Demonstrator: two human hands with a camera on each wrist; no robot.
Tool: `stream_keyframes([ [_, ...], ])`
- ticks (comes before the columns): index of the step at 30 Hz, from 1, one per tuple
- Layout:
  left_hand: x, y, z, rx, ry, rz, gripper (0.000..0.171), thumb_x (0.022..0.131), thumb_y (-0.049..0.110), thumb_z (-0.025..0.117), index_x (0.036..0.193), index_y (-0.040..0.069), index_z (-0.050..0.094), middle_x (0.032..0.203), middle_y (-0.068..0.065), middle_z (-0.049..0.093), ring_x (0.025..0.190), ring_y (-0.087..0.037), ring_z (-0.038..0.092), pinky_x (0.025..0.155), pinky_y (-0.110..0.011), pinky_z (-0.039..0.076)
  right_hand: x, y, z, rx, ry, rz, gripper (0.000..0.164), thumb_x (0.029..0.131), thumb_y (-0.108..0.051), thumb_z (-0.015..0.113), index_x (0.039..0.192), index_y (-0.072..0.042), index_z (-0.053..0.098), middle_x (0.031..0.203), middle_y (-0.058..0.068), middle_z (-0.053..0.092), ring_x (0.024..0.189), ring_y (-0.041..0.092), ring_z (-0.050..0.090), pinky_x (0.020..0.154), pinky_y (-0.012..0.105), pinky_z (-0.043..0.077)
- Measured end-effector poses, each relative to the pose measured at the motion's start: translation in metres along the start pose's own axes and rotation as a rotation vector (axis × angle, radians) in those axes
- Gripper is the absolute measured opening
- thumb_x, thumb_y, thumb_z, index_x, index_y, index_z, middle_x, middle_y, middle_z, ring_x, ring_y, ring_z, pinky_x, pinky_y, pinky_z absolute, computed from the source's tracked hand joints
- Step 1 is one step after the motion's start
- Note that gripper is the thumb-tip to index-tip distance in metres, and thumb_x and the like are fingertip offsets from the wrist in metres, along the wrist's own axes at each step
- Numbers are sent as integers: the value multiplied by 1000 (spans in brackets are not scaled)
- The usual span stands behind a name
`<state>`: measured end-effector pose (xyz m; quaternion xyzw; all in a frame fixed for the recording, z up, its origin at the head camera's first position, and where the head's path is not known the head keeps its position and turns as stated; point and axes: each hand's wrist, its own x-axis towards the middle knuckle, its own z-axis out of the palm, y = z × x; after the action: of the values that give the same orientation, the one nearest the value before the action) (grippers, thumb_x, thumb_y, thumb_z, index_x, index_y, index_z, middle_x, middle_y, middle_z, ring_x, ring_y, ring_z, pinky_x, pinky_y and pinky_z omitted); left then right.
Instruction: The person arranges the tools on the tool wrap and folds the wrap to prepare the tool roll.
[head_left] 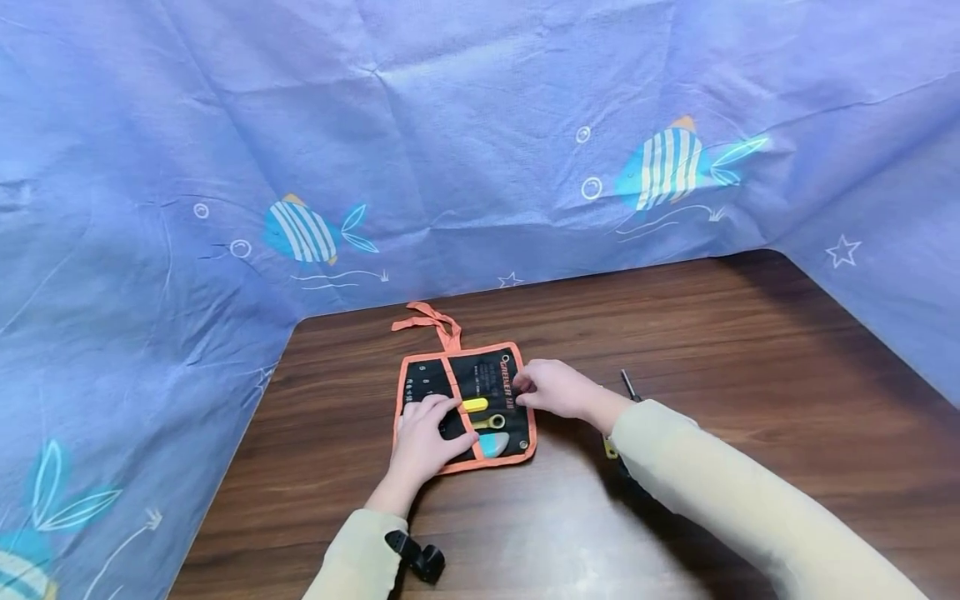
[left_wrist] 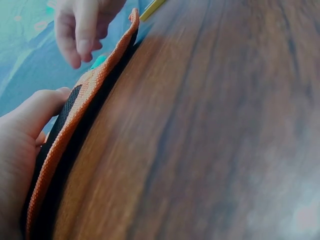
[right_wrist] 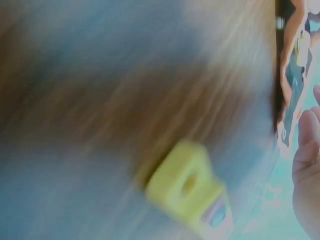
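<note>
A black tool pouch (head_left: 472, 379) with orange trim lies unrolled on the wooden table. From its pocket stick out a yellow handle end (head_left: 475, 405), the ring end of a wrench (head_left: 483, 423) and a teal-and-grey rounded handle (head_left: 493, 444). My left hand (head_left: 423, 437) rests on the left part of the pouch, thumb and fingers spread over the pocket's orange band. In the left wrist view its thumb (left_wrist: 42, 107) lies on the black fabric near the edge. My right hand (head_left: 555, 390) is at the pouch's right edge, fingers loosely bent, nothing visible in them.
Right of the pouch, partly hidden by my right sleeve, lie a thin metal shaft (head_left: 627, 385) and a yellow piece with a hole (right_wrist: 172, 182), blurred in the right wrist view. Orange tie straps (head_left: 448, 333) extend behind the pouch. A blue fish-print curtain (head_left: 465, 167) borders the table.
</note>
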<state>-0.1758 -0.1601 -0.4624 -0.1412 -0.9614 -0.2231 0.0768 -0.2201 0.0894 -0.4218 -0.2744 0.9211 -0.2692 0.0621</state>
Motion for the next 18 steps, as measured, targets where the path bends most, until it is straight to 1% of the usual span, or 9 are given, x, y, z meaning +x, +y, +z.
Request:
stream_keyframes([
  [4, 0, 0, 1, 19, 1, -13, 59, 73, 56, 70, 121, 23, 63, 121, 3, 55, 104, -22, 42, 89, -46, 32, -15, 10, -11, 3, 11, 25, 22, 86, -19, 67, 103, -5, 68, 92, 0, 61, 86, 13, 58, 79, 34, 47],
  [11, 1, 1, 0, 38, 18, -17, 59, 72, 57, 70, 121, 24, 63, 121, 4, 55, 108, -25, 39, 88, -48, 27, -41, 35, -28, -4, 70, 32, 29, 84, -20, 69, 105, -1, 65, 94, 3, 61, 86, 17, 59, 78, 38, 47],
  [14, 1, 1, 1, 50, 23, -14, 59, 72, 57, 70, 121, 24, 63, 121, 3, 55, 112, -27, 39, 90, -50, 25, -51, 45, -32, -2, 88, 49, 29, 84, -20, 70, 105, -1, 64, 93, 3, 60, 84, 16, 58, 77, 38, 47],
  [18, 0, 0, 2, 58, 8, -7, 59, 74, 56, 69, 122, 23, 63, 122, 2, 55, 116, -28, 39, 95, -53, 24, -64, 52, -34, -12, 112, 43, 30, 82, -20, 71, 104, -1, 64, 91, 2, 59, 82, 16, 57, 75, 37, 47],
])
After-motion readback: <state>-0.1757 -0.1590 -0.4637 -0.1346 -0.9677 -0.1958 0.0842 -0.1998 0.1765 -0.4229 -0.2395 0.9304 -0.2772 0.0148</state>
